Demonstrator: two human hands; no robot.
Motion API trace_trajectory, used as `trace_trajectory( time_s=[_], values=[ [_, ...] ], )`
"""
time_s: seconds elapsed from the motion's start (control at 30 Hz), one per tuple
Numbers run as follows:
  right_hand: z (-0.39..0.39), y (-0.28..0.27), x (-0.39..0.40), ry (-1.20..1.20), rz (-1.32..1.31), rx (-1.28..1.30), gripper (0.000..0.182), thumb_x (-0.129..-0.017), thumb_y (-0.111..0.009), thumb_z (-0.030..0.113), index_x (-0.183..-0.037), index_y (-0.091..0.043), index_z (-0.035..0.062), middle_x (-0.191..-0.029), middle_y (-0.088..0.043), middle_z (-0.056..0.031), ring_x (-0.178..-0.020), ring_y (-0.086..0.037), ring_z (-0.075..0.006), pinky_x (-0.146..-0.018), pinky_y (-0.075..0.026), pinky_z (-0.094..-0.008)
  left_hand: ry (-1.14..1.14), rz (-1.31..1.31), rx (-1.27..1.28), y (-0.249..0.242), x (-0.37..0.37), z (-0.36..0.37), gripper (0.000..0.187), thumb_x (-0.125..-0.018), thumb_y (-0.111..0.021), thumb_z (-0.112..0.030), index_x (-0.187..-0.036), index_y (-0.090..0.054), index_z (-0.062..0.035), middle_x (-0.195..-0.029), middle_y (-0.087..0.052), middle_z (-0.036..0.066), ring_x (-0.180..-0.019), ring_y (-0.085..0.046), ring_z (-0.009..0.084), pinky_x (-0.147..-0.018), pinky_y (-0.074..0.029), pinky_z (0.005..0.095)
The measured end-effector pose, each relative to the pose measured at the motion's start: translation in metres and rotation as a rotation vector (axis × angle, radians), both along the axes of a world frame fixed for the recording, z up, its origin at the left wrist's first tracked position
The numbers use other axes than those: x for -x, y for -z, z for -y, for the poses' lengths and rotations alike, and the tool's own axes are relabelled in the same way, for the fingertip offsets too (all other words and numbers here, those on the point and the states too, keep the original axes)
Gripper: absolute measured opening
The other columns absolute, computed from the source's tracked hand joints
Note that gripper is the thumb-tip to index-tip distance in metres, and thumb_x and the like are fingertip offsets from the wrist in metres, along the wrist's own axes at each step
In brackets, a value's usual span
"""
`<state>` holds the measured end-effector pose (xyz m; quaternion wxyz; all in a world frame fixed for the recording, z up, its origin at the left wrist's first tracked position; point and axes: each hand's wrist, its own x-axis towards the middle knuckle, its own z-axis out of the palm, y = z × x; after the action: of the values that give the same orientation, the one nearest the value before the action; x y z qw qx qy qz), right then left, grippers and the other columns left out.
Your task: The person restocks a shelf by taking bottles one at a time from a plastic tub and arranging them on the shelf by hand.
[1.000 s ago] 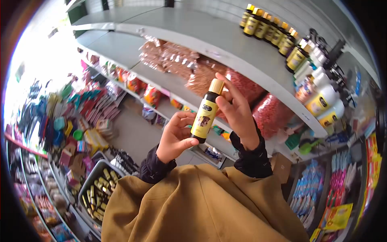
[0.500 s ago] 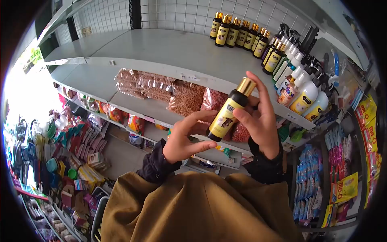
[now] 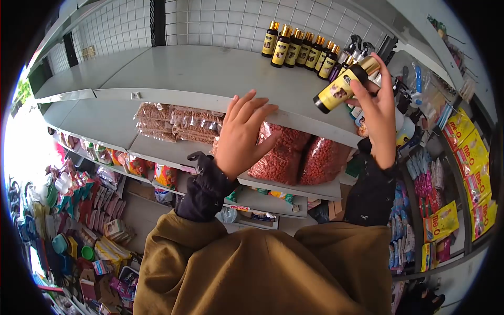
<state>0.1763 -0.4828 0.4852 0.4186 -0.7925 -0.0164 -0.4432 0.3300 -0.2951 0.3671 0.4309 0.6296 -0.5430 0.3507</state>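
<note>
My right hand [image 3: 379, 113] grips a dark bottle [image 3: 340, 92] with a gold cap and a yellow label showing an animal picture. The bottle is tilted, its cap up to the right, above the right part of the upper shelf [image 3: 210, 68]. My left hand [image 3: 244, 134] holds nothing; its fingers are spread near the shelf's front edge, in front of bagged pellets. Matching bottles [image 3: 291, 50] stand upright in a group at the back of the shelf. Some bottles at the right are hidden behind my right hand and the held bottle.
Clear bags of brown pellets [image 3: 178, 123] and of red pellets [image 3: 325, 157] lie on the shelf below. Yellow packets [image 3: 467, 157] hang at the far right. Assorted goods [image 3: 94, 210] crowd the left side. A wire grid [image 3: 226, 23] backs the upper shelf.
My right hand has carried the bottle up and to the right. My left hand has come away from beside the bottle and risen toward the shelf edge, fingers spreading. The view has shifted slightly.
</note>
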Motion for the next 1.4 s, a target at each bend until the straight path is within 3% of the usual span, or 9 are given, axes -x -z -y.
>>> trace_trajectory(
  time_s=[0.4,1.07,1.4],
  values=[
    [0.033,-0.014,-0.054,0.192,-0.142,0.056,0.062,-0.089,-0.064,0.013,-0.141,-0.031,0.0111,-0.1,-0.064,-0.017,-0.089,-0.065,-0.0187,-0.07,-0.056,-0.0307,-0.004,-0.032,0.033,0.012,-0.005,0.008,0.047,-0.074,-0.07,-0.023,-0.118,-0.055,-0.012,-0.113,-0.052,0.007,-0.114,-0.047,0.0282,-0.107,-0.029,0.0489],
    [0.063,-0.018,-0.052,0.217,-0.314,0.019,0.061,-0.091,-0.06,0.01,-0.144,-0.03,0.0215,-0.114,-0.055,-0.0131,-0.102,-0.058,-0.0201,-0.078,-0.055,-0.0335,0.002,-0.064,0.022,0.01,-0.001,0.005,0.048,-0.074,-0.071,-0.021,-0.118,-0.055,-0.0109,-0.113,-0.052,0.008,-0.114,-0.048,0.0281,-0.107,-0.029,0.0486],
    [0.063,-0.017,-0.042,0.249,-0.343,0.061,0.063,-0.091,-0.057,0.008,-0.145,-0.028,0.0218,-0.118,-0.05,-0.0148,-0.105,-0.057,-0.0212,-0.08,-0.055,-0.0351,0.006,-0.074,0.026,0.011,-0.001,0.007,0.047,-0.074,-0.071,-0.021,-0.118,-0.056,-0.011,-0.113,-0.052,0.008,-0.115,-0.047,0.0284,-0.106,-0.029,0.048]
  ],
)
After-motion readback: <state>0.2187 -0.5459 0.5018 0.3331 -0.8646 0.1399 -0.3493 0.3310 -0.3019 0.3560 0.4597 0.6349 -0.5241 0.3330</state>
